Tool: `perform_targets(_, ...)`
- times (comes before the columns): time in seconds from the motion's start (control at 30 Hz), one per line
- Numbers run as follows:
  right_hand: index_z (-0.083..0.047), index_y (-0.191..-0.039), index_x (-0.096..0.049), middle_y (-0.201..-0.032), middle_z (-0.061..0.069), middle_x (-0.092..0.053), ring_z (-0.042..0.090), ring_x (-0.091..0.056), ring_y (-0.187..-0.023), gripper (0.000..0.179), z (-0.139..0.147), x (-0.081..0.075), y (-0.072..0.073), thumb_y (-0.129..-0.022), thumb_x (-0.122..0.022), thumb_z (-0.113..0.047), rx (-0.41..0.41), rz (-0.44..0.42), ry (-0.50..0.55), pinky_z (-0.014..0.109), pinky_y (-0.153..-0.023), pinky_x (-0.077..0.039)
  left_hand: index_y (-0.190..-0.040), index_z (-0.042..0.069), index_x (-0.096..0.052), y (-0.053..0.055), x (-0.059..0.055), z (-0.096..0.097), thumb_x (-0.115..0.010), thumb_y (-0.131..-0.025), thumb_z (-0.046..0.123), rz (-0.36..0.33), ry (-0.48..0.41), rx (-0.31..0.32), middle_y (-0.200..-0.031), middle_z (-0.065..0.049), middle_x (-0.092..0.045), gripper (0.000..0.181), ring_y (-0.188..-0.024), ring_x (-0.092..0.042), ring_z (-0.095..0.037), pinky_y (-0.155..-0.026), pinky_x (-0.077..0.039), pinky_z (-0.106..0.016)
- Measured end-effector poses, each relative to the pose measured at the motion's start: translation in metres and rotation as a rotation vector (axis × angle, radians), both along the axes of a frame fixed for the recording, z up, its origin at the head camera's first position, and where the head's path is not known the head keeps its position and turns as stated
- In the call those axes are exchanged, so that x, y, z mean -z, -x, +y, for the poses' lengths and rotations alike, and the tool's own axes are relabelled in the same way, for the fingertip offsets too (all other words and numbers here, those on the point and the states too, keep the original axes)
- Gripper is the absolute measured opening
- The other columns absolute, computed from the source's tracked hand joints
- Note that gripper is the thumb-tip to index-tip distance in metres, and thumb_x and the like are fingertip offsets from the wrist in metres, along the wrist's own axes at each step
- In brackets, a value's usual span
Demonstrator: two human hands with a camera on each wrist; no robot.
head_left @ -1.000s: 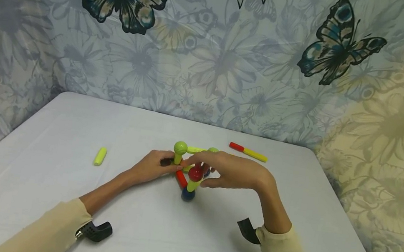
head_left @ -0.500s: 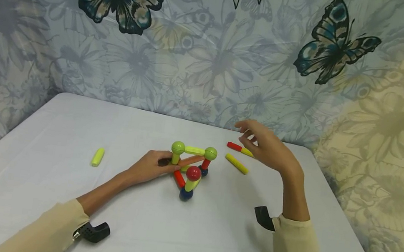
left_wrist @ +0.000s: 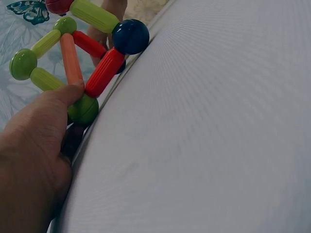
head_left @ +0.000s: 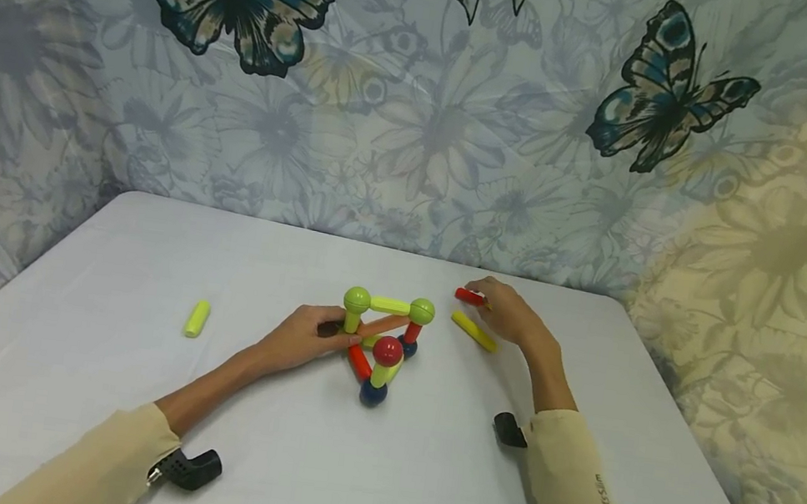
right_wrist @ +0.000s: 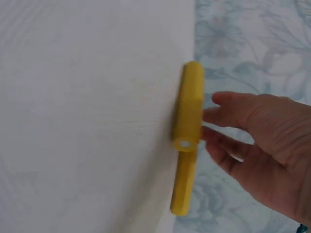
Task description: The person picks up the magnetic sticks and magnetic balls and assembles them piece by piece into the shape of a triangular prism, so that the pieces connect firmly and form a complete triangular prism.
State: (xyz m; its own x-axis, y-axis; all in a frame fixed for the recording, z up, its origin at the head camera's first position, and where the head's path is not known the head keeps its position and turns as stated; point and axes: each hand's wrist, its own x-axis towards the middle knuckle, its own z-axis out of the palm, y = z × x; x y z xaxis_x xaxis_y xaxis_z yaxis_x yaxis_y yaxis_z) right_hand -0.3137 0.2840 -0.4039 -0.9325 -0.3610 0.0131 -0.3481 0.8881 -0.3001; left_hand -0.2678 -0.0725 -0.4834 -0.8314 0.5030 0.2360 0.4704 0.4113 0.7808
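Observation:
A magnetic ball-and-stick frame [head_left: 391, 306] stands mid-table. It joins green, red and dark blue balls with green, red and orange sticks. My left hand [head_left: 303, 330] grips its left lower corner; in the left wrist view the thumb lies over a green ball [left_wrist: 83, 110] beside the orange stick [left_wrist: 72, 58]. At the back right, my right hand [head_left: 510, 309] is at the red stick [head_left: 469, 296] and partly hides the yellow stick joined to it. In the right wrist view a nearer yellow stick [right_wrist: 189, 107] covers the fingertips, so their hold is hidden.
A loose yellow stick [head_left: 473, 331] lies just in front of my right hand. Over on the left lies a short yellow-green stick [head_left: 196, 319]. The white table [head_left: 258, 453] ends at a patterned cloth wall [head_left: 400, 159] behind.
My right hand left the frame, lifted toward the back right, then came down at the red and yellow sticks. A loose yellow stick came into sight there. The left hand stayed on the frame.

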Motion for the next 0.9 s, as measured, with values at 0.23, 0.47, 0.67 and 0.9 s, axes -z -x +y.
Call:
perform_targets(0.23, 0.005, -0.146, -0.054, -0.137, 0.029, -0.056, 0.043, -0.058, -0.119, 0.046, 0.001, 0.014, 0.005, -0.101, -0.061, -0.005, 0.058, -0.019, -0.114, 0.055, -0.106, -0.052, -0.116, 0.019, -0.073, -0.001, 0.002, 0.002, -0.074, -0.098, 0.032, -0.002, 0.007, -0.008, -0.100, 0.004, -0.070, 0.022, -0.094, -0.060, -0.015, -0.085, -0.050, -0.027)
perform_targets(0.47, 0.005, -0.118, -0.070, -0.115, 0.020, -0.058, 0.032, -0.062, -0.098, 0.022, -0.003, 0.010, 0.000, -0.097, -0.067, 0.000, 0.078, -0.036, -0.181, 0.047, -0.098, -0.056, -0.117, 0.018, -0.073, -0.002, -0.001, 0.001, -0.073, -0.099, 0.031, 0.005, -0.004, -0.003, -0.100, 0.003, -0.070, 0.023, -0.094, -0.059, -0.015, -0.085, -0.050, -0.026)
perform_targets(0.67, 0.008, -0.121, -0.063, -0.110, 0.020, -0.064, 0.028, -0.060, -0.095, 0.022, 0.000, 0.006, -0.001, -0.101, -0.064, -0.003, 0.050, -0.061, -0.144, 0.045, -0.095, -0.055, -0.115, 0.019, -0.073, -0.001, 0.001, 0.001, -0.074, -0.098, 0.031, 0.008, 0.000, -0.010, -0.099, 0.004, -0.069, 0.021, -0.094, -0.059, -0.016, -0.085, -0.050, -0.027)
perform_targets(0.9, 0.003, -0.128, -0.059, -0.125, 0.024, -0.067, 0.035, -0.066, -0.114, 0.024, 0.000, -0.027, -0.015, -0.105, -0.058, -0.004, -0.039, -0.119, 0.129, 0.050, -0.101, -0.054, -0.115, 0.019, -0.073, 0.000, 0.000, 0.000, -0.073, -0.099, 0.032, 0.013, 0.005, -0.006, -0.098, 0.004, -0.069, 0.021, -0.093, -0.059, -0.016, -0.084, -0.050, -0.027)
